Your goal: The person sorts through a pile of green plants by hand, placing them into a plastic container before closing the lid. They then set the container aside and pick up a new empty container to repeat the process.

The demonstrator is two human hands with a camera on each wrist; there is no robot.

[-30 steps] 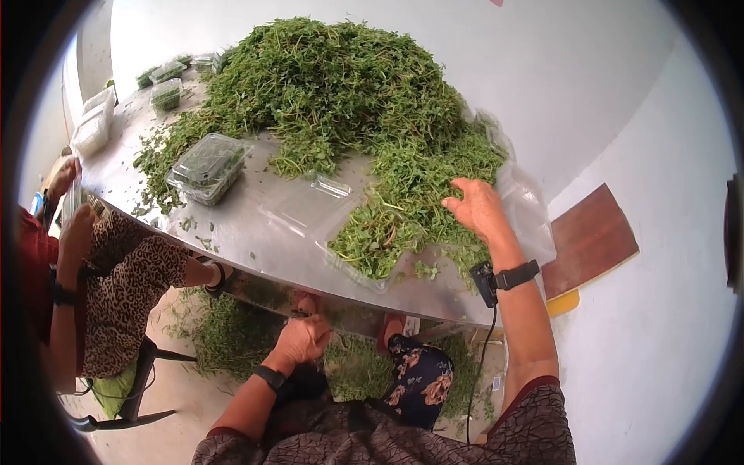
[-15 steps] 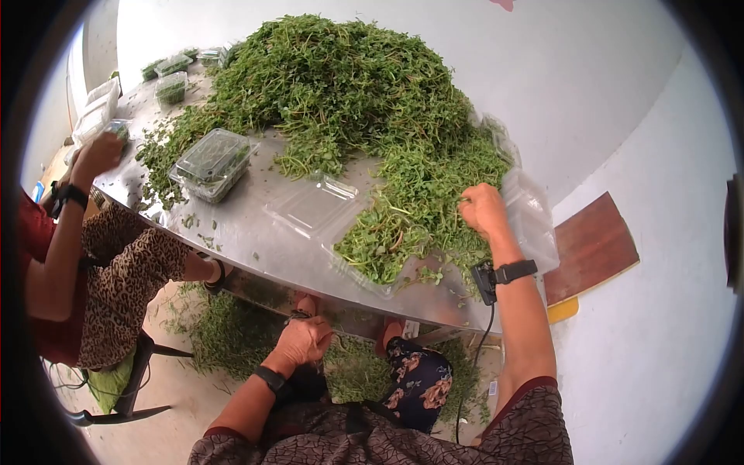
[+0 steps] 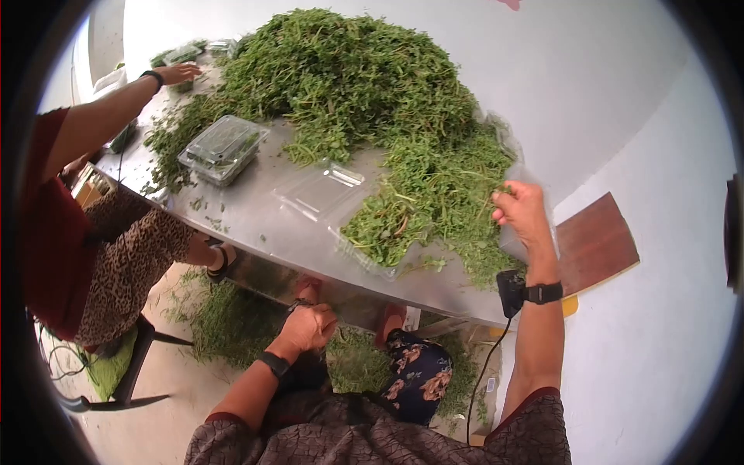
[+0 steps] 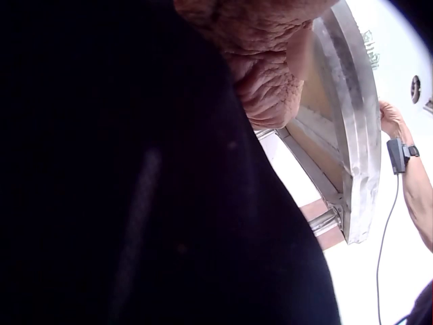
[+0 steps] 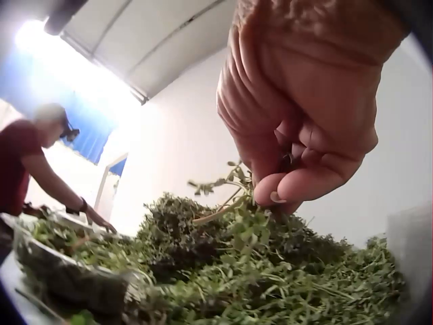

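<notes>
In the head view my right hand [image 3: 521,211] is over the right edge of the loose greens [image 3: 442,186]. Its thumb and fingertips pinch a small leafy sprig [image 5: 237,193], seen closely in the right wrist view. Left of it, an open clear plastic clamshell box [image 3: 364,267] holds greens in its base, and its lid [image 3: 322,190] lies folded back on the metal table. My left hand [image 3: 308,327] rests at my lap below the table edge, its fingers loosely curled; dark cloth covers much of the left wrist view.
A large heap of greens [image 3: 349,77] rises at the back of the metal table [image 3: 271,221]. A closed clear box [image 3: 225,147] stands at its left. Another person's arm [image 3: 116,116] reaches across the far left toward small boxes. More greens [image 3: 232,322] lie on the floor.
My right hand has moved right across the greens, its fingers now pinching a sprig. The other person's arm has stretched toward the far boxes. My left hand has stayed at my lap.
</notes>
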